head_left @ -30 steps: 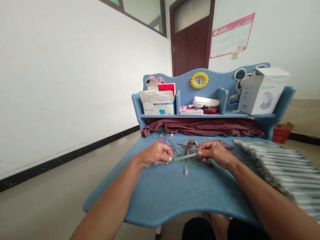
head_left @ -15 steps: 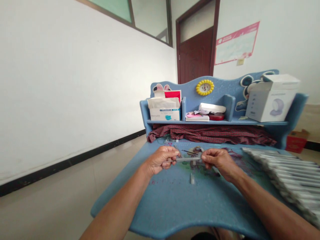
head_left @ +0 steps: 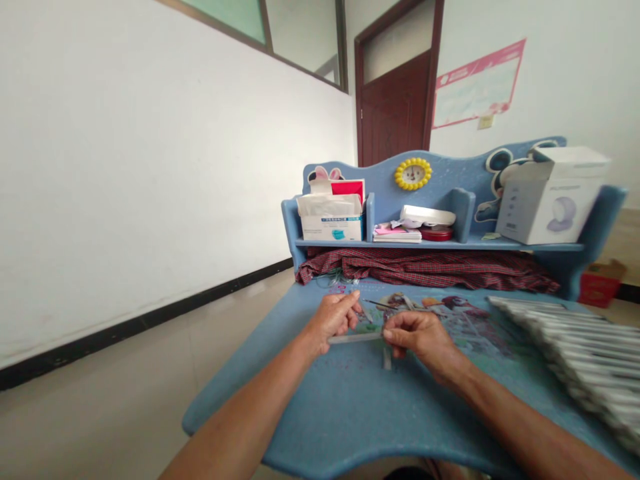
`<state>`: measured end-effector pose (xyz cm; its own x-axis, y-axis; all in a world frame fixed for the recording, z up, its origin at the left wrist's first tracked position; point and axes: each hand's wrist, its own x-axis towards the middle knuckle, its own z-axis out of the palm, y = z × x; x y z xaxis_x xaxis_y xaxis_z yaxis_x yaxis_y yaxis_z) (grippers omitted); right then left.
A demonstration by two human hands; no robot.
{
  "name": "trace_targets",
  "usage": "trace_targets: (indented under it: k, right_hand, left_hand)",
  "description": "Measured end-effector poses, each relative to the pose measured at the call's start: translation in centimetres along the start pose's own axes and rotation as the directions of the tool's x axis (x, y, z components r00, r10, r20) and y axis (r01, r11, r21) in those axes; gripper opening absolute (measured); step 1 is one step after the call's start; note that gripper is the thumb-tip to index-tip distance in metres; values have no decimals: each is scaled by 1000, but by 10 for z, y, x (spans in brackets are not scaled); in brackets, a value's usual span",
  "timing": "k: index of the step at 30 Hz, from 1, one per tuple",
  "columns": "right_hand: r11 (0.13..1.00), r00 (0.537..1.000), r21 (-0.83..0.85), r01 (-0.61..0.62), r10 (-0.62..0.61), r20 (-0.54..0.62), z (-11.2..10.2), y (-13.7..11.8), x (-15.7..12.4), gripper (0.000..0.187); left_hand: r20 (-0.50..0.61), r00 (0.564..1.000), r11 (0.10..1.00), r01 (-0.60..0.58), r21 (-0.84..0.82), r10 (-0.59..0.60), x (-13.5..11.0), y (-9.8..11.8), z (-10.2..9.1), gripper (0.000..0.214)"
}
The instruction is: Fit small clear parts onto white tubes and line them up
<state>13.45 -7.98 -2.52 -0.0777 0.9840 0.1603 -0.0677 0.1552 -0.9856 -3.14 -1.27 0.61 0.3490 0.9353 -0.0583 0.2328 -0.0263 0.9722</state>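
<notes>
A pale, translucent narrow strip (head_left: 356, 339) lies nearly level in front of me, just above the blue desk. My right hand (head_left: 419, 335) pinches its right end between thumb and fingers. My left hand (head_left: 338, 317) is closed, its fingers curled and thumb on top. The strip's left end meets the lower edge of that hand; whatever its fingers hold is hidden. Below my right fingertips a short clear piece (head_left: 387, 360) rests on the desk. A thin dark stick (head_left: 381, 305) lies between and beyond my hands.
Many silvery-grey rods (head_left: 570, 353) lie stacked on the blue desk (head_left: 345, 413) at right. Along the back runs a bunched checked cloth (head_left: 425, 267) beneath a shelf. On the shelf stand a mask box (head_left: 331, 227), a red round tin (head_left: 437, 235) and a large white box (head_left: 550, 200).
My right hand has moved left and slightly down with the strip. The strip now sits lower, by the bottom edge of my left hand, whose thumb has lifted.
</notes>
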Motion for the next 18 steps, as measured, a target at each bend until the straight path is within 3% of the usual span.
trace_targets:
  k: [6, 13, 18]
  right_hand:
    - [1000, 997, -22, -8, 10, 72, 3, 1, -3, 28]
    - [1000, 1000, 18, 1, -1, 3, -4, 2, 1, 26]
    - [1000, 1000, 6, -17, 17, 26, -6, 5, 1, 27]
  left_hand:
    - [-128, 991, 997, -51, -53, 43, 4, 0, -6, 41]
    - [188, 982, 999, -18, -27, 23, -1, 7, -22, 42]
    - [212, 977, 1000, 4, -24, 1, -1, 4, -21, 45]
